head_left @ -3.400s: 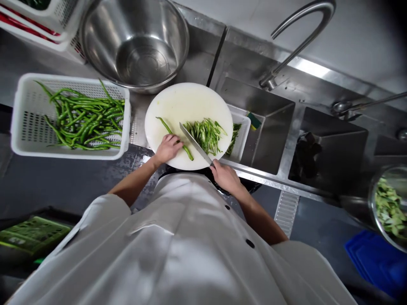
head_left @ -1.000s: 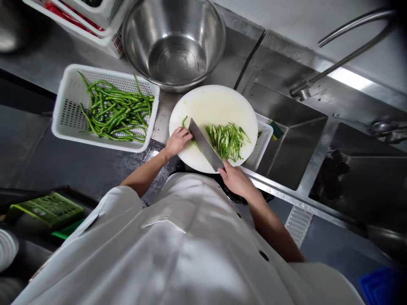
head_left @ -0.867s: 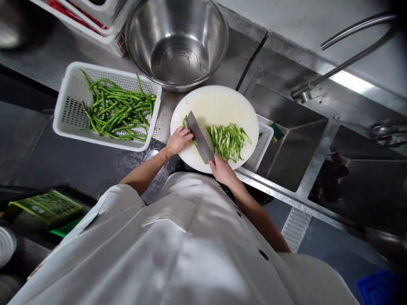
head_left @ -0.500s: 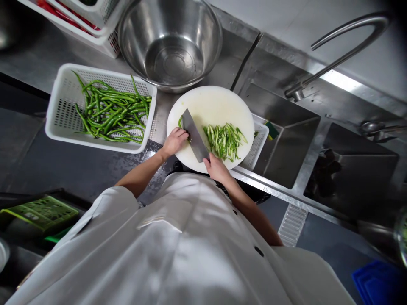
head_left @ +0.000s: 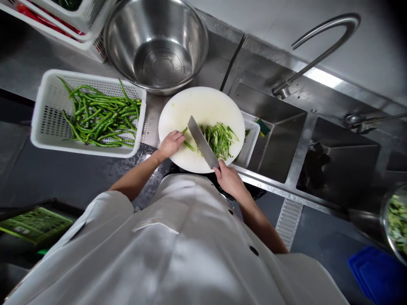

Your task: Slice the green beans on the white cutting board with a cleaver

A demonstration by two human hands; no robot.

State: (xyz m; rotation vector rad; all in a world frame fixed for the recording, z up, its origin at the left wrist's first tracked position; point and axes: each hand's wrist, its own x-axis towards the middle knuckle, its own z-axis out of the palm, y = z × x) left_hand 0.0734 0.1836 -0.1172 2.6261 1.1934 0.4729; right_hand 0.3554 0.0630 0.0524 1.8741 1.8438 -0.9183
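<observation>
1. Centre of work: a round white cutting board (head_left: 203,101), steel sink (head_left: 276,148) at 3 o'clock, steel bowl (head_left: 162,63) at 11.
2. Right hand (head_left: 231,181), at the board's 5 o'clock: closed round the handle of a broad knife (head_left: 202,143), tip aimed towards 11.
3. Left hand (head_left: 171,144), at the board's 8 o'clock: fingers curled, tips touching short green pepper lengths (head_left: 190,146). Pinching or merely pressing? Cannot tell.
4. Blade lies between those lengths and the sliced pile (head_left: 221,142), which sits towards 4 o'clock on the board. Edge touching the board: cannot tell.
5. Whole peppers (head_left: 104,116) heap in a white basket (head_left: 37,116) at 9 o'clock, just beside the board.
6. Step in hand, my reading: slicing, with part of one pepper uncut.
7. Next move, as judged: calls for the lengths gathered and steadied, fingertips tucked back, blade brought in from 3 o'clock at the same slant.
</observation>
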